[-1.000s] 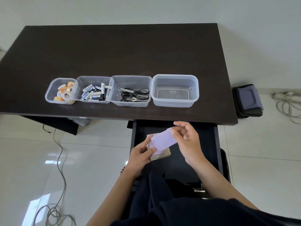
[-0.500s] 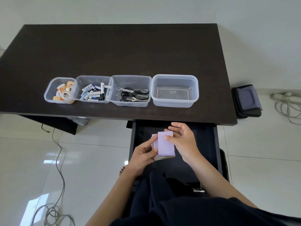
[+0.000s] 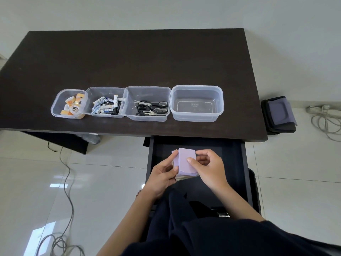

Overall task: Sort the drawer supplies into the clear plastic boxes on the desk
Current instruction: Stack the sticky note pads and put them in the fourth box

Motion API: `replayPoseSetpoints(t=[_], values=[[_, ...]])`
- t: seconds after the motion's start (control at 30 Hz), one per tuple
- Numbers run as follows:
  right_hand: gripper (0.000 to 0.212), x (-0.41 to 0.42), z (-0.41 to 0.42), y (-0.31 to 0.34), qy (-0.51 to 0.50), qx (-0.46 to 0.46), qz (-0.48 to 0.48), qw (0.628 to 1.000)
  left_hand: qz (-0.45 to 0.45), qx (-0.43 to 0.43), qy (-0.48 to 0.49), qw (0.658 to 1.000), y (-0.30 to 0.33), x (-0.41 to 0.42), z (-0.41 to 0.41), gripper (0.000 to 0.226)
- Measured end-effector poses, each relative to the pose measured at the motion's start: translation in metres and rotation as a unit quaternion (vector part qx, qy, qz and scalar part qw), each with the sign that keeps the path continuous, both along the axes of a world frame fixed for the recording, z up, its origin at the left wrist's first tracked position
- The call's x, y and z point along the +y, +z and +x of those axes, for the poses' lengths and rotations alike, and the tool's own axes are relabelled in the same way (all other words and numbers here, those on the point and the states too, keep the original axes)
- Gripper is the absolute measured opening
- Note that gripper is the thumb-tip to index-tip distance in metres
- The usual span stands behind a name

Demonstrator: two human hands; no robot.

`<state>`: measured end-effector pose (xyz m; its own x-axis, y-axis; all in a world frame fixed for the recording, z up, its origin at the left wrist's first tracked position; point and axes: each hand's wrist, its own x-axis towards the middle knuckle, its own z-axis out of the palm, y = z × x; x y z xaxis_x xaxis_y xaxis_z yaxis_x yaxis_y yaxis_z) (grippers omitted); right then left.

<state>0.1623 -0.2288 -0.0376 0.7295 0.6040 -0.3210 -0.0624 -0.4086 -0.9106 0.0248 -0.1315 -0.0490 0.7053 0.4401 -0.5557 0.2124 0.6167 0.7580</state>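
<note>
- Leftmost on the dark desk [image 3: 129, 58], I see a small clear box [image 3: 58, 109] with tape rolls [image 3: 72, 107] lying in it.
- Next, touching it, I see a second clear box [image 3: 88, 93] filled with batteries [image 3: 107, 107].
- Beside that I see a third clear box [image 3: 147, 90] with black-handled scissors [image 3: 152, 108] in it.
- Further right, just beside it, I see the largest clear box [image 3: 220, 102], with nothing inside.
- Below the desk edge I see the open black drawer [image 3: 232, 163], with both hands over it.
- My left hand [image 3: 162, 177] curls round the left side of a stack of lilac sticky notes [image 3: 185, 161], with tan sheets showing at the stack's lower edge.
- My right hand [image 3: 209, 168] pinches the stack's right side, thumb pressed on the top lilac sheet, fingers curled behind.
- On the floor at far right I see a dark pouch [image 3: 280, 115] and a coiled pale cable [image 3: 326, 121].
</note>
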Motion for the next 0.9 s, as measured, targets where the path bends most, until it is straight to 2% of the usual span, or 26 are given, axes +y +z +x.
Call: replayPoseSetpoints(t=[0.2, 0.47, 0.63, 0.9], values=[[0.024, -0.002, 0.006, -0.004, -0.019, 0.005, 0.013, 1.0, 0.005, 0.008, -0.021, 1.0, 0.002, -0.006, 0.002, 0.05], [0.029, -0.005, 0.009, -0.01, 0.054, 0.018, 0.0, 0.998, 0.009, 0.0, -0.043, 0.999, 0.007, -0.005, 0.005, 0.054], [0.035, -0.004, 0.0, -0.008, 0.058, 0.139, 0.03, 0.988, 0.005, 0.001, -0.047, 0.999, 0.01, -0.003, 0.008, 0.053], [0.034, -0.005, -0.005, -0.012, 0.062, 0.128, 0.061, 0.988, -0.015, 0.009, -0.04, 0.999, 0.015, -0.001, 0.01, 0.053]])
